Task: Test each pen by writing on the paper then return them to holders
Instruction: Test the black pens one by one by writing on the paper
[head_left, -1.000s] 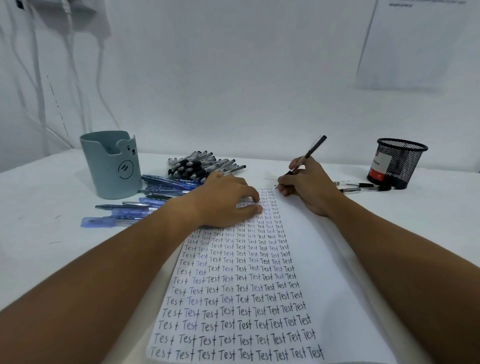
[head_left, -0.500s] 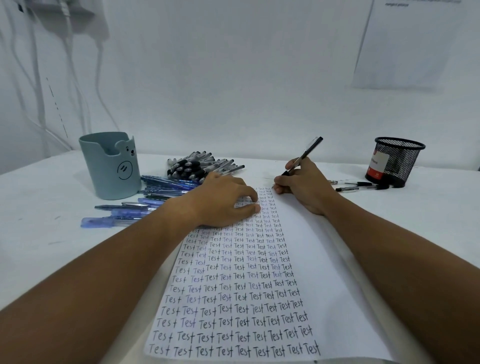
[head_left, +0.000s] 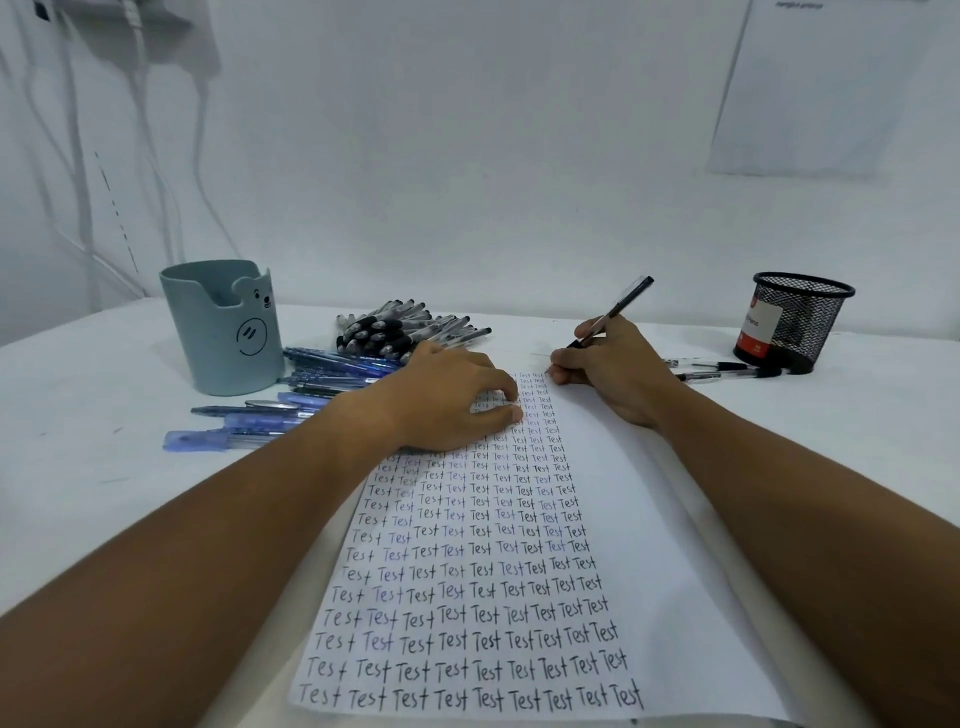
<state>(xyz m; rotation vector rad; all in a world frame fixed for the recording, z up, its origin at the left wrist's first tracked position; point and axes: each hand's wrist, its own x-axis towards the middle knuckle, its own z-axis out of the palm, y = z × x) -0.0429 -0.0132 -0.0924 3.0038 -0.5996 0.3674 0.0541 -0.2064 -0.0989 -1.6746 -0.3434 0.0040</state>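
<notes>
Office-type desk setting: white table (head_left: 78, 415) against plain white wall, mesh pen holder (head_left: 795, 319), bear-face holder (head_left: 223, 327), heaps of pens (head_left: 405, 327), posted sheet (head_left: 831, 88), hanging cables (head_left: 140, 47).

— What can't we see?
— The pen (head_left: 613, 312) tip is hidden behind the right hand (head_left: 615, 376), so we can't tell if it touches the paper (head_left: 649, 545). The left hand (head_left: 447, 402) covers some written rows.
— And the edges?
— Both forearms run out of frame. The mesh holder (head_left: 795, 319) label is too small for us to read.
</notes>
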